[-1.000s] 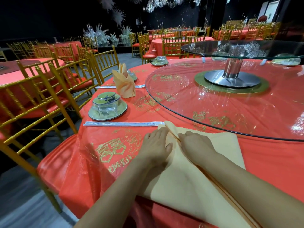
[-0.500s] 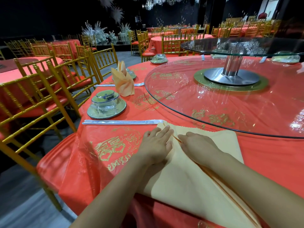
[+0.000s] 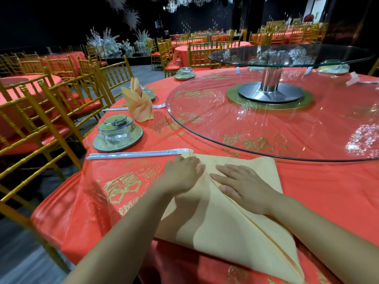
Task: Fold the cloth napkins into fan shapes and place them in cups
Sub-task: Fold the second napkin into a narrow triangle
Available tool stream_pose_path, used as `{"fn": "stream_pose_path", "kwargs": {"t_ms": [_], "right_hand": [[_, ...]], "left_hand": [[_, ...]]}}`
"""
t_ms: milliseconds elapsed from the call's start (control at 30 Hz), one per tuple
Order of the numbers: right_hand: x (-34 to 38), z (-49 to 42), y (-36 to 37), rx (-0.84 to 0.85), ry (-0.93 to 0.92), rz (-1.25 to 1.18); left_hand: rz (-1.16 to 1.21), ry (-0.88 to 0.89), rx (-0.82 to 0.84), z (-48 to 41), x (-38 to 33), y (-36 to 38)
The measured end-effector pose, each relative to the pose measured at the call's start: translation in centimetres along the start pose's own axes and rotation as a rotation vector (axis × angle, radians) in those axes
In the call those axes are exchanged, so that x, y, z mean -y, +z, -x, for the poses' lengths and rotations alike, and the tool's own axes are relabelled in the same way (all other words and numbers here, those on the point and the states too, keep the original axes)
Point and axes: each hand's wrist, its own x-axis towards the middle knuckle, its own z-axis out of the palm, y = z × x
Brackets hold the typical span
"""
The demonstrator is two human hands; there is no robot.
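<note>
A pale orange cloth napkin (image 3: pixel 229 228) lies on the red tablecloth in front of me, folded along a diagonal crease that runs toward the near right. My left hand (image 3: pixel 182 173) presses on the napkin's left part near its far corner. To the right of the crease my right hand (image 3: pixel 244 186) lies flat with fingers spread. A folded napkin (image 3: pixel 137 104) of the same colour stands farther back on the left. A glass cup (image 3: pixel 115 135) sits upside down on a plate at the left place setting.
Wrapped chopsticks (image 3: pixel 137 154) lie just beyond the napkin. A large glass turntable (image 3: pixel 276 128) covers the table's middle, with a smaller raised glass disc (image 3: pixel 291 55) on a metal stand. Gold chairs (image 3: pixel 47 111) line the left edge. More place settings (image 3: pixel 183 73) sit farther round.
Both hands went from pinching at the crease near the far corner to lying flat on the napkin. The right hand slid back along the fold and spread its fingers.
</note>
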Motion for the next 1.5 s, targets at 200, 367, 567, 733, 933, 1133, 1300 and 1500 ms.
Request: {"fn": "stream_pose_path", "kwargs": {"t_ms": [200,367,567,733,933,1133,1300,1500], "right_hand": [[0.0,0.3,-0.3,-0.069,-0.015,-0.123],[-0.4,1.4,-0.9,-0.028,-0.029,-0.14],[-2.8,2.5,-0.9,-0.055,0.178,-0.12],[-4.3,3.7,-0.7,0.02,0.397,0.032],[-3.9,3.8,-1.2,0.03,0.408,0.033],[0.0,6.5,-1.6,-0.009,0.174,-0.034],[2.7,8.1,-0.4,0.023,0.125,-0.08],[3.9,9.7,-0.7,0.139,0.117,-0.186]], "left_hand": [[-0.153,-0.188,-0.009,0.0,-4.1,1.4],[-0.109,-0.206,-0.084,0.2,-4.0,3.0],[-0.029,-0.214,-0.063,0.1,-3.8,3.2],[-0.013,-0.216,-0.074,0.0,-3.7,3.3],[0.02,-0.207,-0.086,0.2,-3.7,3.3],[0.024,-0.201,-0.092,0.3,-3.7,3.4],[0.015,-0.204,-0.09,0.3,-3.7,3.4],[0.029,-0.205,-0.085,0.1,-3.7,3.5]]}}
